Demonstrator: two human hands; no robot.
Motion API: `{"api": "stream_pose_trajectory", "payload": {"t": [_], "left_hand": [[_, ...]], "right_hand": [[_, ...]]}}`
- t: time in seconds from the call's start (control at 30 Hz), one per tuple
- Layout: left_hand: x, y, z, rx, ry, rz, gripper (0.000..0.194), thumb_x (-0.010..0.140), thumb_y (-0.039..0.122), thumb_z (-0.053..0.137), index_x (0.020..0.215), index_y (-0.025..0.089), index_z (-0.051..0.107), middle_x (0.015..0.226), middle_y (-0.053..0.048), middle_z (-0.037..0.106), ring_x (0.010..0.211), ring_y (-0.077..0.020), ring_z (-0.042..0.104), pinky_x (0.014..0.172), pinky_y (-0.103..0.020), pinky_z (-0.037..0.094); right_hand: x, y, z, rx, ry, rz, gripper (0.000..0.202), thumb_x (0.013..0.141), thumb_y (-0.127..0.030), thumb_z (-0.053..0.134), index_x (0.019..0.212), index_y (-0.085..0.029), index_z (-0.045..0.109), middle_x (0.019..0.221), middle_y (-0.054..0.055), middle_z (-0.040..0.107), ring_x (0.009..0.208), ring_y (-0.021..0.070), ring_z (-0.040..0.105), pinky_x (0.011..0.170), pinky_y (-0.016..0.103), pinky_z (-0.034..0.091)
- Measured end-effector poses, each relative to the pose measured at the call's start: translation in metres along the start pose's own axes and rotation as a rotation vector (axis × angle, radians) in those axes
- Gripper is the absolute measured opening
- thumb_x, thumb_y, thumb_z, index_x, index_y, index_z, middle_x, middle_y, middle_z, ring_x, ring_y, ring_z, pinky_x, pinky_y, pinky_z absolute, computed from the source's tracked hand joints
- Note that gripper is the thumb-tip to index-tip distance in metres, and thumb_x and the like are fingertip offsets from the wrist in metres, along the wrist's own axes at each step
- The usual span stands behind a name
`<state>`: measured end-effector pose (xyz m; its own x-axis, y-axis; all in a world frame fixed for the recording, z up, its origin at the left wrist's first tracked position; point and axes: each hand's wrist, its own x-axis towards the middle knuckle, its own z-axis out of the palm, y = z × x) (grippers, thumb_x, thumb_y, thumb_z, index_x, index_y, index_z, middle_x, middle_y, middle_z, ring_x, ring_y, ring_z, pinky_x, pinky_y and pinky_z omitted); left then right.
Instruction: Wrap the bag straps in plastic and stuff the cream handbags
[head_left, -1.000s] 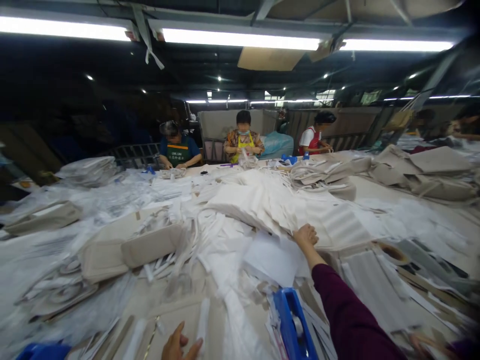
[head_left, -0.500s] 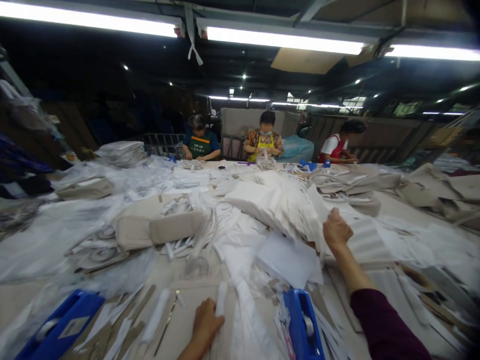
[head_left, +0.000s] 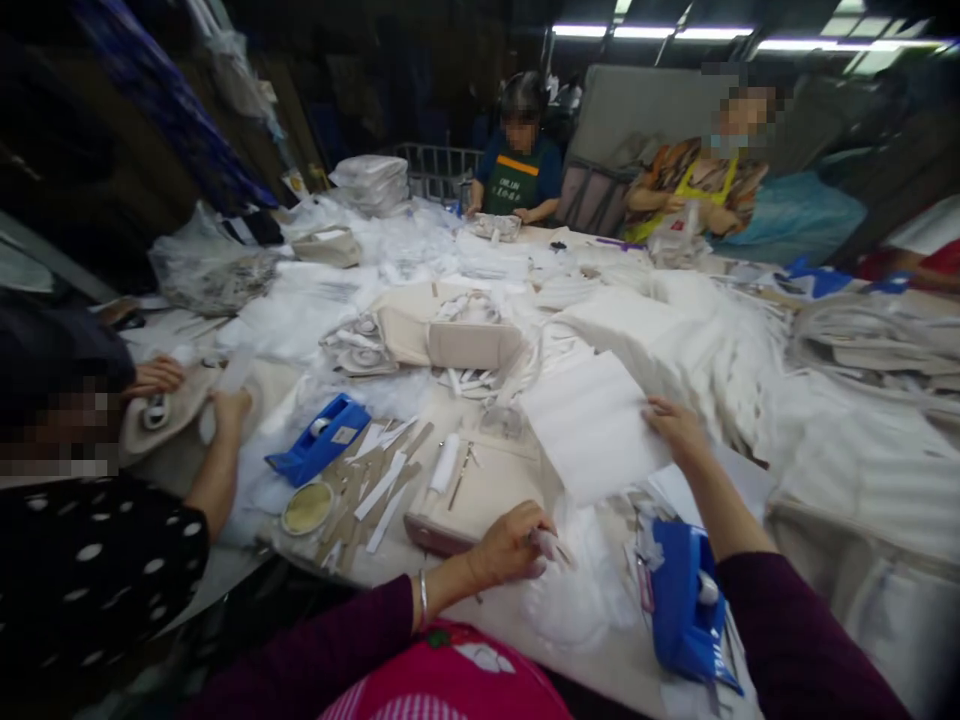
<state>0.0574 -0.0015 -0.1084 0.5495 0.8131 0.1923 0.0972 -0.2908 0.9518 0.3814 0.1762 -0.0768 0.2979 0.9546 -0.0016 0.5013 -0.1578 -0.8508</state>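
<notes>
My right hand [head_left: 679, 428] pinches the right edge of a flat white sheet [head_left: 592, 425], which is held tilted over the table. My left hand [head_left: 516, 545] is closed around a small pale piece [head_left: 553, 548] near the table's front edge. A beige bag [head_left: 487, 485] lies just beyond my left wrist, with a white roll [head_left: 445, 462] and a zipper on top. Crumpled thin white wrapping [head_left: 577, 600] lies under and beside the left hand. The blue tape dispenser [head_left: 686, 600] stands below my right forearm.
A second blue tape dispenser [head_left: 319, 438] and scattered strips [head_left: 382, 490] lie left of the bag. White sheets are piled [head_left: 675, 330] at the right. One person [head_left: 97, 560] works close at the left; others sit across the table.
The view has turned left and down. My right hand now has a white sheet in its fingers, away from the pile. My left hand has moved off the bag and holds a small pale piece.
</notes>
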Motion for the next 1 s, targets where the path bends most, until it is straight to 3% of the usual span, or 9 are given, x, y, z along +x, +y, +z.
{"api": "stream_pose_trajectory", "payload": {"t": [0.1,0.2,0.27,0.33,0.4,0.47,0.6,0.87,1.0], "left_hand": [[-0.01,0.001,-0.002,0.123,-0.049,0.07,0.018,0.079,0.013,0.047,0.094,0.017,0.056,0.092,-0.007,0.057,0.092,-0.0187,0.052,0.083,-0.03,0.043],[-0.019,0.01,-0.013,0.243,-0.108,0.099,0.039,0.073,0.003,0.042,0.107,0.018,0.054,0.104,-0.009,0.057,0.101,-0.0198,0.051,0.09,-0.032,0.042],[-0.024,0.015,-0.031,0.377,0.013,0.021,0.048,0.07,0.001,0.041,0.112,0.019,0.053,0.11,-0.009,0.055,0.106,-0.0212,0.049,0.095,-0.035,0.04],[-0.027,0.013,-0.054,0.569,0.271,-0.199,0.047,0.074,0.005,0.042,0.117,0.019,0.051,0.114,-0.01,0.052,0.112,-0.0241,0.046,0.1,-0.04,0.035],[-0.026,0.004,-0.079,0.721,0.465,-0.489,0.046,0.077,0.015,0.05,0.123,0.016,0.045,0.115,-0.013,0.049,0.115,-0.0278,0.043,0.102,-0.045,0.032],[-0.025,-0.011,-0.098,0.781,0.486,-0.714,0.06,0.072,0.024,0.063,0.127,0.012,0.041,0.116,-0.015,0.048,0.115,-0.0311,0.042,0.102,-0.046,0.032],[-0.025,-0.038,-0.11,0.776,0.503,-0.879,0.069,0.064,0.019,0.066,0.128,0.01,0.04,0.118,-0.017,0.048,0.118,-0.032,0.042,0.103,-0.044,0.031],[-0.047,-0.044,-0.111,0.309,0.817,-0.646,0.058,0.064,0.009,0.053,0.122,0.016,0.046,0.108,-0.008,0.059,0.095,-0.0199,0.057,0.09,-0.036,0.045],[-0.054,-0.033,-0.11,0.215,0.871,-0.513,0.051,0.068,0.015,0.056,0.118,0.018,0.048,0.107,-0.006,0.059,0.094,-0.0188,0.057,0.087,-0.033,0.046]], "right_hand": [[-0.006,-0.001,0.064,0.021,-0.287,0.018,0.047,0.058,-0.039,0.062,0.095,-0.011,0.065,0.055,-0.004,0.051,0.049,0.0098,0.042,0.049,0.024,0.036],[-0.01,0.0,0.112,0.015,-0.432,-0.005,0.041,0.059,-0.037,0.06,0.091,-0.013,0.067,0.056,-0.003,0.054,0.05,0.0107,0.044,0.051,0.025,0.039],[-0.01,0.004,0.136,-0.003,-0.488,-0.016,0.039,0.06,-0.035,0.058,0.09,-0.013,0.068,0.054,-0.003,0.054,0.05,0.0109,0.043,0.051,0.025,0.038],[-0.008,0.009,0.152,-0.029,-0.516,-0.029,0.038,0.061,-0.033,0.056,0.091,-0.013,0.068,0.054,-0.003,0.054,0.049,0.0112,0.043,0.051,0.025,0.038],[-0.007,0.014,0.161,-0.058,-0.529,-0.048,0.038,0.061,-0.031,0.055,0.092,-0.013,0.068,0.056,-0.002,0.054,0.051,0.0117,0.044,0.053,0.025,0.038],[-0.006,0.018,0.166,-0.086,-0.535,-0.072,0.037,0.062,-0.03,0.054,0.092,-0.014,0.069,0.058,-0.002,0.055,0.054,0.0125,0.045,0.056,0.026,0.038],[-0.007,0.016,0.169,-0.135,-0.525,-0.098,0.033,0.061,-0.026,0.055,0.089,-0.017,0.07,0.061,-0.001,0.057,0.058,0.0144,0.048,0.063,0.028,0.039],[-0.025,0.0,0.174,0.002,-0.617,-0.064,0.036,0.069,-0.039,0.046,0.093,-0.017,0.063,0.071,0.002,0.063,0.062,0.0168,0.055,0.059,0.027,0.044],[-0.026,-0.005,0.18,0.032,-0.633,-0.065,0.037,0.068,-0.041,0.045,0.09,-0.016,0.06,0.068,0.002,0.061,0.058,0.0156,0.053,0.056,0.027,0.042]]}}
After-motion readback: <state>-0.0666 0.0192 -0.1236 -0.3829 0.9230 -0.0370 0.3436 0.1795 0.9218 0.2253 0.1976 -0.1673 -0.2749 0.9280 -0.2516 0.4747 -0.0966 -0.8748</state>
